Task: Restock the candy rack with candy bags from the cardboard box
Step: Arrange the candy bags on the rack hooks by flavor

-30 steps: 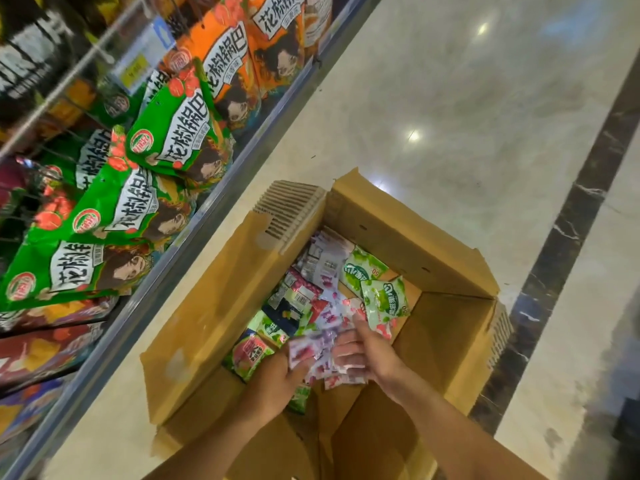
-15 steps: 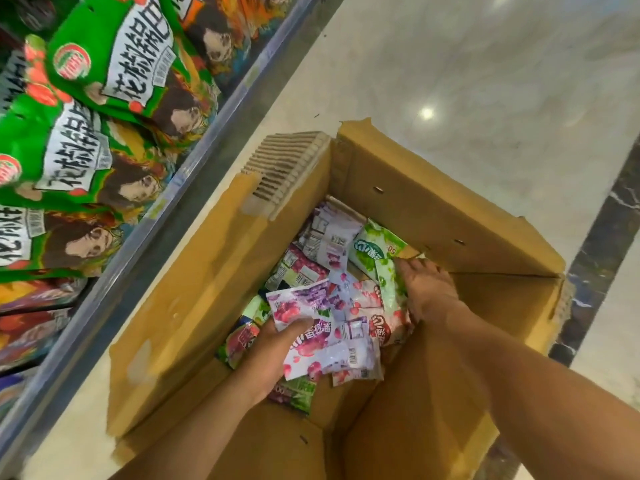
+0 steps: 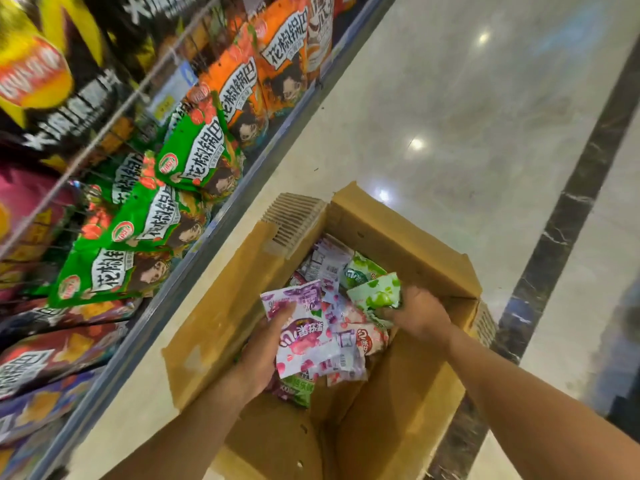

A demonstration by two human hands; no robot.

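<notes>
i see the left grip (image 3: 266,351) holding a fan of purple candy bags (image 3: 304,337) over the cardboard box (image 3: 401,237) — thumb on top. the right grip (image 3: 420,315) pinches a green candy bag (image 3: 375,293) just beside them — candy rack (image 3: 188,261) at left.

Purple-and-white candy bags (image 3: 304,337), brown cardboard box (image 3: 398,233)

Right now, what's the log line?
left hand: holds purple candy bags | right hand: grips green candy bag | both inside cardboard box
</notes>
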